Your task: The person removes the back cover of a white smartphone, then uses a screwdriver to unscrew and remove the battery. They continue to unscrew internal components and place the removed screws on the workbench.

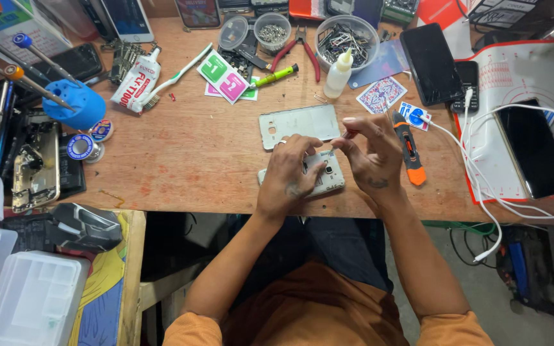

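Near the front edge of the wooden surface (181, 160) lies an opened white phone (328, 176), camera side up, with bare wood free to its left and only a narrow strip between it and the edge. Its detached back cover (299, 123) lies just behind it. The left hand (288, 174) rests on the phone, fingers (308, 146) curled down over its upper part and pinning it. The right hand (372, 154) hovers just above the phone's right end, fingers pinched narrowly on a thin tool (347, 134) whose tip points down toward the phone. An orange-and-black screwdriver (408, 150) lies just right of that hand, white cables (482, 186) beyond.
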